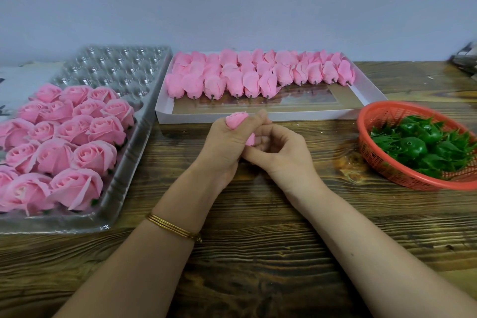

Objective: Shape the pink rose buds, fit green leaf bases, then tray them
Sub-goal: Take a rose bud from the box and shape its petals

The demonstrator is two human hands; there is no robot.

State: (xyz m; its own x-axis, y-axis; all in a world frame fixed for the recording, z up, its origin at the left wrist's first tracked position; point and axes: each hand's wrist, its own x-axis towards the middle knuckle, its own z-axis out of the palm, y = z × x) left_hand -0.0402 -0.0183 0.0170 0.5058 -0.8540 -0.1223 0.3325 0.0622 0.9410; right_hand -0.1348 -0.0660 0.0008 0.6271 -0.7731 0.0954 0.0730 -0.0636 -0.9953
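From the head view, the left hand (224, 145) is held upright over the worktop (258, 253), its fingers (255, 119) curled tight round a pink rose bud (236, 120). The bud's tip pokes out above the fist, and a small patch of pink shows lower down, between the two hands. The right hand (284, 155) is pressed against the left, knuckles up, and its fingers (265, 134) are bent in toward that lower patch. They seem to pinch the bud's bottom end, though the left hand hides most of the contact. A thin gold bracelet (175, 227) sits on the left wrist.

Left of the fingers lies a clear plastic tray (116, 67) with rows of round cups. Its near part is filled with opened pink roses (77, 137) packed touching one another, and the cups at its far end are bare.

Beyond the fingers, just past the bud's tip, stands a shallow white box (309, 114). Closed pink buds (258, 72) lie in overlapping rows along its far side, with short dark stubs pointing toward the person. The near strip of the box floor is uncovered.

Right of the fingers, well apart from them, a red mesh basket (374, 152) rests on the worktop holding a heap of green leaf bases (418, 147). A plain pale wall (232, 8) rises behind everything.
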